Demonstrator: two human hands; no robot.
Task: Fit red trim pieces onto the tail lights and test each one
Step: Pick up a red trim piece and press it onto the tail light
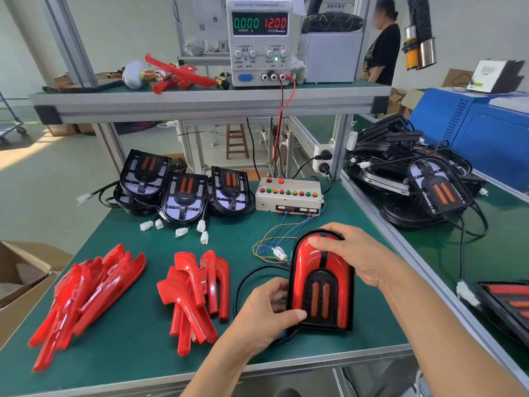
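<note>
Here, both hands grasp one tail light (322,282), which lies on the green bench mat (137,336) near its front right corner. The left hand (269,306) curls round the lower left edge of the housing, thumb laid across the bottom of the red face. The right hand (347,253) wraps over the rounded top, fingers bent onto the red trim. Both red trim pieces appear seated on this unit, flanking a black centre rib and the two orange lenses. Its black cable (243,285) loops on the mat to the left, just beside the left hand.

To the left of the cable lies a heap of short hooked trim pieces (197,293); further left, a second heap of long curved trim pieces (86,290) reaches close to the mat's front left edge. A strip of bare mat separates the two heaps.

At the rear of the mat stand three untrimmed tail lights (183,193), leaning together, white connectors (180,229) scattered before them. To their right sits a test box (287,194) with coloured buttons; thin coloured wires (274,236) run from it to a white plug near the held light.

An aluminium rail (380,224) borders the mat's right side. Beyond it, more black housings (400,159) are piled. An open cardboard box (23,273) stands at the left; its contents cannot be made out. On the upper shelf, a power supply (259,41) reads 0.000 and 12.00.
</note>
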